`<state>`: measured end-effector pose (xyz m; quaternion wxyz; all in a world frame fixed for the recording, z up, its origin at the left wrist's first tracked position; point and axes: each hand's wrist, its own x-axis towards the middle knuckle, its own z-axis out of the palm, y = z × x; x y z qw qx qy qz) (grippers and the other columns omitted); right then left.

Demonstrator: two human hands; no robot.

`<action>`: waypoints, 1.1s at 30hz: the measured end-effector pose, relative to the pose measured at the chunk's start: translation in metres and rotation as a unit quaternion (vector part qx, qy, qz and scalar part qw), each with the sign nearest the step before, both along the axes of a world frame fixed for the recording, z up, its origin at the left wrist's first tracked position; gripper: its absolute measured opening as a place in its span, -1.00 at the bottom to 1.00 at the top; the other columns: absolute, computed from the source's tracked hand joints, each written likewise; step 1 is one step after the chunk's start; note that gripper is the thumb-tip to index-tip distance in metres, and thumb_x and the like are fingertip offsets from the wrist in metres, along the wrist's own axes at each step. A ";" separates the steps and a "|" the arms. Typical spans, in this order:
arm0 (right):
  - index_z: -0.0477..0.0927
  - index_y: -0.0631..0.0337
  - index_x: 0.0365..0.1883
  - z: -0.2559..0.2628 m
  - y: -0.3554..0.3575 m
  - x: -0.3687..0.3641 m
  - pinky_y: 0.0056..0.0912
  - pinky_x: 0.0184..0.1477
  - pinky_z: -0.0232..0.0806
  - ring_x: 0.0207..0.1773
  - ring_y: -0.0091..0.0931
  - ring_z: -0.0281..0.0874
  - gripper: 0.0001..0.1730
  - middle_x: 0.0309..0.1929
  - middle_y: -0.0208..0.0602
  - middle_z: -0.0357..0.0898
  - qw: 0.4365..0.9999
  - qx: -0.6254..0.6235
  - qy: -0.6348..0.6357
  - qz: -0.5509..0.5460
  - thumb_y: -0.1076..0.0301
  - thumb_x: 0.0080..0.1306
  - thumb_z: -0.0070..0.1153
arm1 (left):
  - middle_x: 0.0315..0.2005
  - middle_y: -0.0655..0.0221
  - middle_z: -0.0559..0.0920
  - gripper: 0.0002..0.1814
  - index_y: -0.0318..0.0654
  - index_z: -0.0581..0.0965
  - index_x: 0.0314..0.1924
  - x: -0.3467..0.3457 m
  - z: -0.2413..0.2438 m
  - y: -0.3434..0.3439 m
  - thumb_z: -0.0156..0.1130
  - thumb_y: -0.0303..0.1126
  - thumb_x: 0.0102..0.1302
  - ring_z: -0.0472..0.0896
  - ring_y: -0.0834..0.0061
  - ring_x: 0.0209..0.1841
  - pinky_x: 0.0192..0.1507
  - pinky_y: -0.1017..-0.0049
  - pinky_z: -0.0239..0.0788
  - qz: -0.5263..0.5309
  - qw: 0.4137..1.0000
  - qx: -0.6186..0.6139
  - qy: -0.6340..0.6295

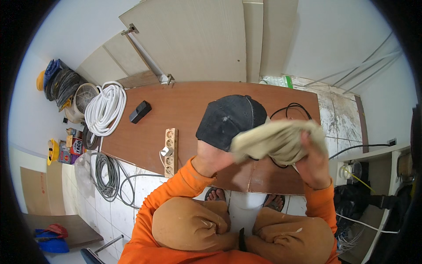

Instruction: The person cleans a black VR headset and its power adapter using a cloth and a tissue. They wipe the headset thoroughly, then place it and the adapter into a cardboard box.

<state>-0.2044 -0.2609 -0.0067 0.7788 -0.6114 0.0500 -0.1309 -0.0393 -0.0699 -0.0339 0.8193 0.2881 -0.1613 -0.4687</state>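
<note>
My left hand [212,158] holds up a black cap [227,122] with pale smudges on its crown. The cap hides most of the fingers, which seem to be inside it. A crumpled beige cloth [273,142], blurred, is gripped in my right hand [313,161]. One end of the cloth overlaps the cap's right edge. Both hands are over a brown wooden board [191,102]. Behind the cloth, a black cable [295,105] lies partly hidden on the board.
On the board are a power strip [169,142] with a white plug and a black box [140,112]. Coiled white hose [105,109], a fan [86,97] and grey cable [107,178] stand left. Pale cabinet panels [197,39] lean behind; a shelf unit [389,198] stands right.
</note>
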 end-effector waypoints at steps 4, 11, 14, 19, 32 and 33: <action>0.47 0.30 0.30 0.047 0.013 0.030 -0.20 0.37 0.29 0.31 -0.28 0.50 -0.55 0.32 -0.06 0.47 0.935 0.326 -0.084 -0.116 0.24 0.57 -0.14 | 0.24 0.27 0.52 -0.52 -0.26 0.44 0.27 -0.002 0.001 0.000 -0.09 -0.12 0.53 0.46 0.28 0.28 0.36 0.25 0.28 -0.015 0.984 -0.099 0.144; 0.37 0.37 0.36 0.021 0.075 0.069 0.03 0.53 0.01 0.53 -0.11 0.21 -0.29 0.44 0.03 0.32 0.799 -0.573 -0.169 -0.070 0.22 0.28 0.11 | 0.40 0.29 0.38 -0.47 -0.21 0.28 0.44 -0.015 -0.006 -0.002 -0.19 -0.11 0.60 0.36 0.37 0.42 0.51 0.29 0.10 -0.006 0.990 -0.144 0.009; 0.36 0.39 0.38 -0.003 0.084 0.063 0.04 0.55 -0.04 0.57 -0.17 0.16 -0.33 0.48 0.02 0.27 0.782 -0.588 -0.195 -0.068 0.29 0.31 0.00 | 0.39 0.29 0.40 -0.46 -0.18 0.28 0.44 -0.017 -0.027 0.016 -0.27 -0.06 0.64 0.35 0.36 0.43 0.48 0.34 0.16 0.060 0.990 -0.021 -0.129; 0.39 0.41 0.37 0.005 0.081 0.039 0.07 0.51 0.03 0.55 -0.10 0.18 -0.35 0.46 0.10 0.29 0.845 -0.479 -0.218 0.093 0.26 0.36 0.11 | 0.36 0.24 0.43 -0.45 -0.24 0.33 0.40 0.027 -0.053 0.042 -0.23 -0.07 0.61 0.42 0.28 0.37 0.42 0.33 0.23 -0.053 0.980 -0.190 0.018; 0.21 0.18 0.44 -0.003 -0.003 0.029 0.05 0.18 0.51 -0.02 -0.28 0.62 -0.36 -0.02 -0.14 0.60 0.942 0.317 -0.101 -0.044 -0.04 0.56 -0.15 | 0.31 0.21 0.49 -0.32 -0.13 0.40 0.38 0.047 -0.003 0.062 -0.01 0.17 0.47 0.47 0.10 0.32 0.37 0.00 0.28 0.150 0.979 -0.119 0.067; 0.23 0.15 0.43 -0.011 -0.001 0.032 0.09 0.17 0.51 -0.02 -0.28 0.62 -0.38 -0.05 -0.15 0.58 0.931 0.355 -0.082 -0.026 -0.05 0.57 -0.18 | 0.31 0.21 0.49 -0.32 -0.13 0.40 0.38 0.048 -0.002 0.067 -0.01 0.17 0.47 0.47 0.10 0.32 0.37 0.00 0.28 0.156 0.979 -0.123 0.052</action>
